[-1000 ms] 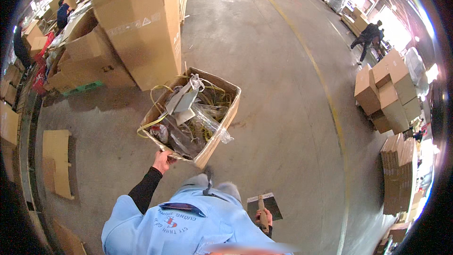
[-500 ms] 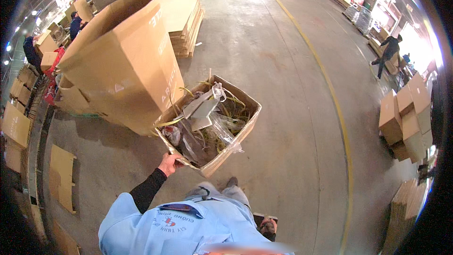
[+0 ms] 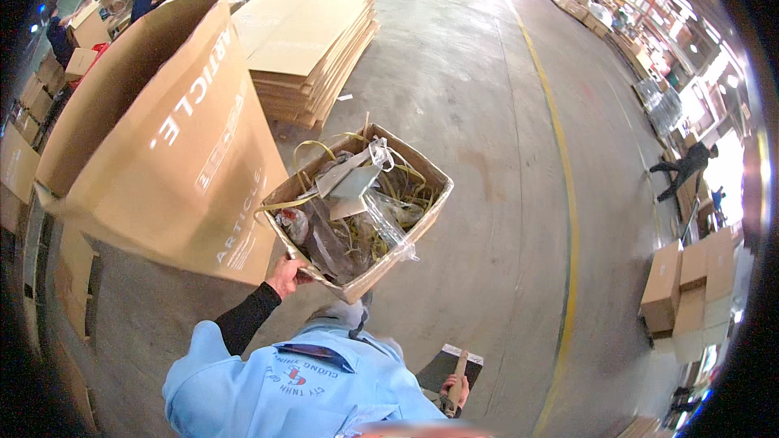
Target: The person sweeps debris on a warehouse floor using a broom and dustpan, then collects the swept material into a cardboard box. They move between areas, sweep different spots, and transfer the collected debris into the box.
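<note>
My left hand (image 3: pixel 286 277) is closed on the near left rim of an open cardboard box (image 3: pixel 375 279). Inside the box lie yellow strapping strips (image 3: pixel 412 186), crumpled clear plastic film (image 3: pixel 385 217) and torn grey-white board pieces (image 3: pixel 355 182). Low on the right, beside my body, my right hand (image 3: pixel 459 392) is wrapped round the pale wooden handle of a flat dark-bladed tool (image 3: pixel 434 371). Part of that tool is hidden by my shirt, so its exact kind is unclear.
A tall open carton (image 3: pixel 182 162) stands close on the left, with a stack of flat cardboard (image 3: pixel 304 40) beyond it. A yellow floor line (image 3: pixel 570 227) runs along the right. Several closed cartons (image 3: pixel 682 284) are stacked at right; a person in dark clothes (image 3: pixel 686 169) walks there.
The tall carton and cardboard stack have come nearer on the left as I move forward. My right hand's tool has swung out into fuller view. The left hand still grips the box.
</note>
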A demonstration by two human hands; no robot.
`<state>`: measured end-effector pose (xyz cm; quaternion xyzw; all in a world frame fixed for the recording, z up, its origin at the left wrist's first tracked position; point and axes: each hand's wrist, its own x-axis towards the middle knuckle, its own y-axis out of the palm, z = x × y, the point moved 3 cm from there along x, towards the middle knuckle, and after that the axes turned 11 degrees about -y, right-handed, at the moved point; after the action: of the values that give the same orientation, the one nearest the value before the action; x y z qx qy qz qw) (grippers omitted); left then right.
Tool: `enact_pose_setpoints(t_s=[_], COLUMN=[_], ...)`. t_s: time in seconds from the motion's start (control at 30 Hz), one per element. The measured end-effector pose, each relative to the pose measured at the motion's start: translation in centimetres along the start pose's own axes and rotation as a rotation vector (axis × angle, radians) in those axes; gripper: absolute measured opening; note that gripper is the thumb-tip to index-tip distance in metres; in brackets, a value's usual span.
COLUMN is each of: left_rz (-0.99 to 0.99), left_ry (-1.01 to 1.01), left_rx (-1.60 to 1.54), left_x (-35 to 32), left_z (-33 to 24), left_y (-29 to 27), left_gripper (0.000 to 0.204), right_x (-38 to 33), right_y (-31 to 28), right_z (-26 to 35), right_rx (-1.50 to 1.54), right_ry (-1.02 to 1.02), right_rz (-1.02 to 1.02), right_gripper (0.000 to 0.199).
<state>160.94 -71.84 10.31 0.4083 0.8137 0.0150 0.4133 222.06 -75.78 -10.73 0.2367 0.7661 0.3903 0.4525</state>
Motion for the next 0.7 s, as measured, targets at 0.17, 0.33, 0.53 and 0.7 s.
enact_pose_setpoints(t_s=[0.17, 0.33, 0.53, 0.7], left_rz=[-0.018, 0.004, -0.063, -0.067], left_ry=[-0.11, 0.106, 0.109, 0.166], left_rx=[-0.044, -0.069, -0.038, -0.087], left_x=[-0.9, -0.2, 0.2, 3.0], left_z=[0.9, 2.3, 5.0, 7.2], left_y=[1.5, 2.5, 2.8, 5.2], left_gripper=[0.028, 0.035, 0.029, 0.023], right_x=[-1.5, 3.6, 7.9, 12.7], right_y=[-0.5, -4.9, -9.3, -4.6], right_z=[1.7, 6.3, 8.5, 15.0], right_rx=[0.026, -0.022, -0.394, -0.349], right_ry=[0.091, -0.039, -0.168, -0.094], right_rz=[-0.056, -0.129, -0.25, -0.134], right_gripper=[0.038, 0.04, 0.034, 0.032])
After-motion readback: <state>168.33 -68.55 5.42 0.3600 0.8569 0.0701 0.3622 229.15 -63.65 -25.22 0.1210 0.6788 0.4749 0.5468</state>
